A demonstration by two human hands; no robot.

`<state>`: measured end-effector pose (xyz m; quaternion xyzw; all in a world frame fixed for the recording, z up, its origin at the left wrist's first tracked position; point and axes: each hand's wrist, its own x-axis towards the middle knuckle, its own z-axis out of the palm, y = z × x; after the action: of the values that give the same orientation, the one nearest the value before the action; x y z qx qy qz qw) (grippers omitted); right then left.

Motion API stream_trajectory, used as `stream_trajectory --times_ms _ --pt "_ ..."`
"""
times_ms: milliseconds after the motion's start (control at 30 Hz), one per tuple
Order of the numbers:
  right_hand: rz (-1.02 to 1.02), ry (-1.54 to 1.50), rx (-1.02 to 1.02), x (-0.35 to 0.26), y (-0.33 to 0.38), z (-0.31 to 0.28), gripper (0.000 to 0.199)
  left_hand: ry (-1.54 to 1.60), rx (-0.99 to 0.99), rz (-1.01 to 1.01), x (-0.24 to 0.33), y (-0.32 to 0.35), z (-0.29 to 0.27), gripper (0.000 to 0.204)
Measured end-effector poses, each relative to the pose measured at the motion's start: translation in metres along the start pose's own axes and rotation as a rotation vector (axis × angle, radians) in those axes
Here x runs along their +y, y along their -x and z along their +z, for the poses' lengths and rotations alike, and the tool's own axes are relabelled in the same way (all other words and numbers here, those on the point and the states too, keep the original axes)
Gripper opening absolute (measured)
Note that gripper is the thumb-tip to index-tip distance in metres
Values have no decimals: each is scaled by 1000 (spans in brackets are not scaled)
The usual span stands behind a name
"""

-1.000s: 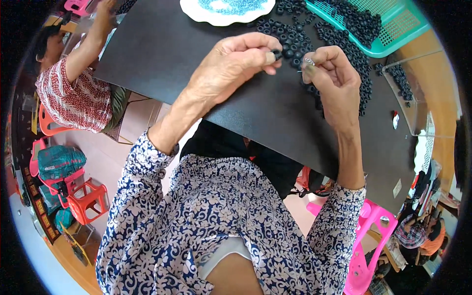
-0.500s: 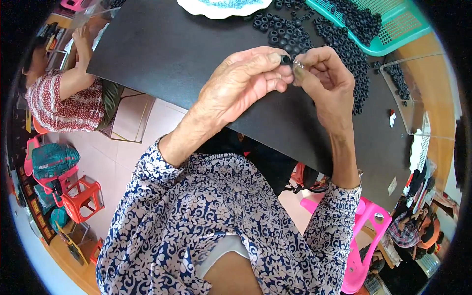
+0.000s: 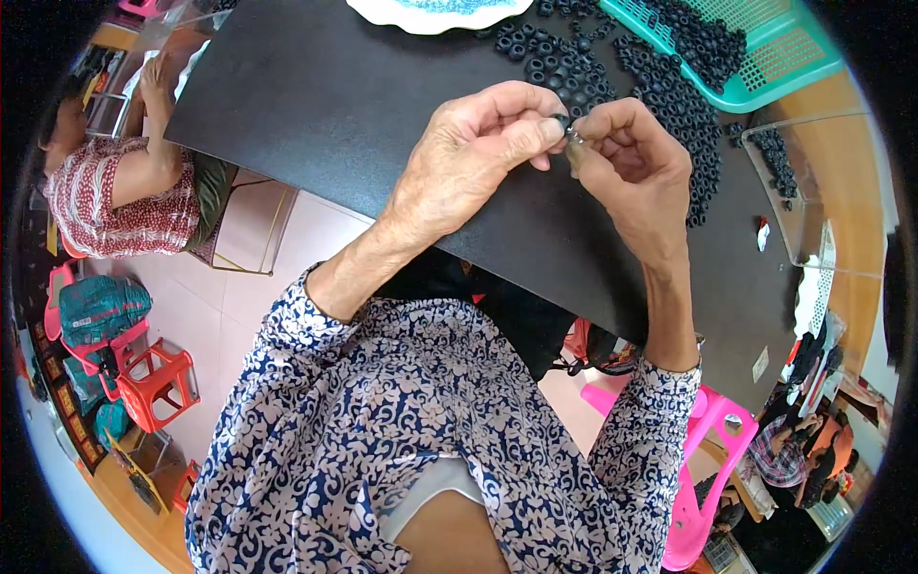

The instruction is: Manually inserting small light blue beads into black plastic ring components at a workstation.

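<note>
A broad, dark brown, smooth-topped counter (image 3: 316,105) carries everything here. At its far right corner sits a green plastic basket (image 3: 734,101) with mesh walls, part-filled with small black round pieces. On the right edge stands a clear plastic tray (image 3: 813,220) with more black pieces, and at the far edge a white scalloped plate (image 3: 430,27) bearing light blue grains. A loose spread of black holed pieces (image 3: 703,153) covers the counter below the basket, probably tipped out so single ones can be picked easily.

The left hand (image 3: 459,163) and right hand (image 3: 641,182) meet just in front of that spread. The left thumb and forefinger pinch one small black ring-like piece (image 3: 559,121), tilted toward the other hand, seemingly to present its opening. The right thumb and forefinger are closed on a tiny shiny bit (image 3: 575,137), touching or nearly touching the ring; a fingertip grip suits so small a part.

The fingers cover most of both parts, so the shiny bit's shape is unclear. The frame cuts off plate and basket, and I cannot tell whether all the tray's pieces lie inside its see-through wall.
</note>
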<state>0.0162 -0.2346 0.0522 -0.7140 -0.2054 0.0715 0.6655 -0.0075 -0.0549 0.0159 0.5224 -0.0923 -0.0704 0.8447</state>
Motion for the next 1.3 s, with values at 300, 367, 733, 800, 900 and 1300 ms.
stream_trajectory --times_ms 300,367,733,800,900,1300 --pt "30 -24 -30 7 -3 -3 15 -231 -6 5 11 3 -3 23" --pt "25 -47 -54 7 -5 1 17 -188 -11 -14 9 3 -5 23" --pt "-150 156 39 8 -3 6 25 -189 17 -51 14 -1 -2 25" --pt "-205 196 42 14 -5 4 26 -159 11 -23 6 -3 -4 25" --pt "-266 264 20 14 -3 2 28 -112 -2 -15 4 -3 -5 25" --pt "-215 247 45 16 0 2 26 -128 110 99 7 9 -12 21"
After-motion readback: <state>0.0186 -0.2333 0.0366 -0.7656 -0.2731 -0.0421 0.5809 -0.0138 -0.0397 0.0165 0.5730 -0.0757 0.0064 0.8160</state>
